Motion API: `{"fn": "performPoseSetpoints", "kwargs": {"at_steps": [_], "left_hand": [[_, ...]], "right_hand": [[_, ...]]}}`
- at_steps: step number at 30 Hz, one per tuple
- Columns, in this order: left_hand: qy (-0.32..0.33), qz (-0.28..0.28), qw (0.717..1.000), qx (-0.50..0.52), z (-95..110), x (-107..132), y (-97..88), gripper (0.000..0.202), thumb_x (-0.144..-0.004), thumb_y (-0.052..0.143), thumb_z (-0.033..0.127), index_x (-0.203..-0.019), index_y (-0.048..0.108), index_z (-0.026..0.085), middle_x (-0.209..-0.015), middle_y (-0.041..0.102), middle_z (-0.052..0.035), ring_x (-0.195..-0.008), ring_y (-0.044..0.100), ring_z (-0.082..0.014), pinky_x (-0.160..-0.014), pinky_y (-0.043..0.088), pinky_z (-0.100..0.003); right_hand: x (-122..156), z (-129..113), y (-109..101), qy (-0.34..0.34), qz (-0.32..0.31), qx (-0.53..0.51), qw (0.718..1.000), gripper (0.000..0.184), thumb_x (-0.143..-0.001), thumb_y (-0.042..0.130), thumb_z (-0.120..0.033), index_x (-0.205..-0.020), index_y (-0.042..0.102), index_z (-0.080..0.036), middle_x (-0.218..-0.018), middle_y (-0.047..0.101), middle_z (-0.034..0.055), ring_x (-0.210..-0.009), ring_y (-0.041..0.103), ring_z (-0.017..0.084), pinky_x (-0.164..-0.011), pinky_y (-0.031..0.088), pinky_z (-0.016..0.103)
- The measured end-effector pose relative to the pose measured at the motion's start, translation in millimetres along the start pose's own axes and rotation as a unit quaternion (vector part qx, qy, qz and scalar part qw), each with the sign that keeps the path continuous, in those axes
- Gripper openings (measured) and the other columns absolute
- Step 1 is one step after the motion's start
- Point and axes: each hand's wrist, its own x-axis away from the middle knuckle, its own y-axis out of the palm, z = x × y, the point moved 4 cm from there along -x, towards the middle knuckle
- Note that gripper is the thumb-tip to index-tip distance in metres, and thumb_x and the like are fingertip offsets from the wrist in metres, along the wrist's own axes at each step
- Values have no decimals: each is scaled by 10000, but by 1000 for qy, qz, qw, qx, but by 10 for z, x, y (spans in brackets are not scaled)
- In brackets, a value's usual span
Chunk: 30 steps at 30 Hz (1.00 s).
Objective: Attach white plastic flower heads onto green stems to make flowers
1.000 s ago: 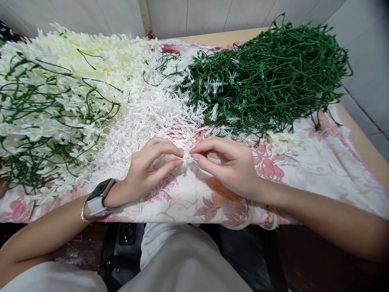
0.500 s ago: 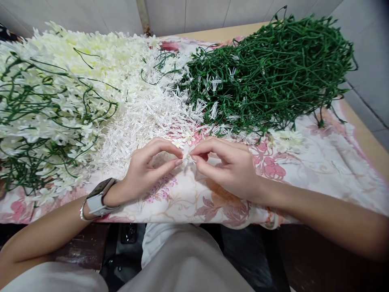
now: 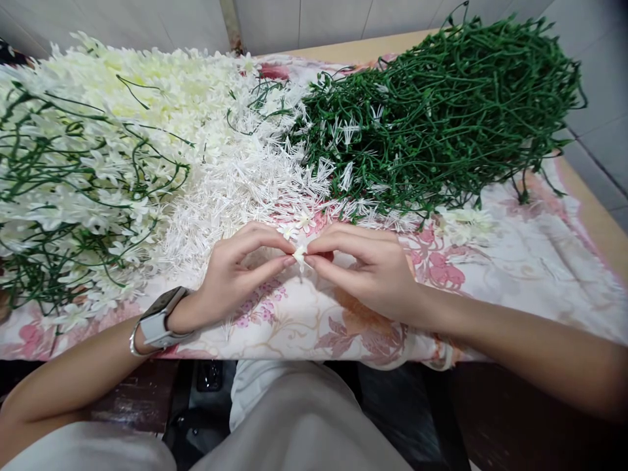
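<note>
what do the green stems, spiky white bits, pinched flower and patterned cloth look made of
Green stems: likely moulded plastic, faint sheen, smooth wiry strands with knobbed tips.
Spiky white bits: perhaps satin-finish plastic, thin and bristle-like.
Pinched flower: maybe thin matte fabric, but too small and covered to be sure.
Patterned cloth: seemingly printed fabric, matte, creased.

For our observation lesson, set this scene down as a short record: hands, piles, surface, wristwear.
Left hand: pinching a small white flower
Right hand: pinching the same flower's other side
Left pile: white flowers, some green stems
Middle pile: thin white pieces
Right pile: mostly green stems
Surface: table under floral-patterned cloth
Left wrist: watch and bracelet
</note>
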Motion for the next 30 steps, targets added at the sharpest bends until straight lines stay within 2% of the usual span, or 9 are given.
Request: {"fn": "performPoseSetpoints", "kwargs": {"at_steps": [9,17,22,30], "left_hand": [[89,-29,990,-104,125,-8,17,111,-806,640,160,-910,642,198,-814,683,-29,-839,589,-157,-768,491,-311],[55,4,992,-117,104,-8,-12,76,-805,640,163,-877,633,186,-816,662,-27,-812,588,-144,-745,480,-302],[65,-1,989,-133,102,-14,-6,84,-820,623,165,-895,644,195,-821,677,-27,-814,597,-148,-758,483,-313],[100,-19,979,-174,176,-2,26,71,-820,622,174,-889,611,187,-788,667,-26,-805,586,-156,-746,474,-314]], "right_hand": [[2,-6,-5,16,-20,-24,999,107,-793,565,-76,-745,616,-157,-641,582,-11,-593,525,77,-582,437,219],[-15,25,-28,86,-25,-39,995,58,-804,583,-159,-804,641,-152,-750,676,25,-665,600,109,-624,484,231],[-18,48,-27,87,-23,-16,996,76,-785,582,-103,-766,633,-155,-715,665,9,-629,581,95,-605,470,215],[15,48,7,75,-39,-28,996,85,-802,562,-96,-780,618,-156,-715,648,5,-651,577,91,-611,464,208]]}}
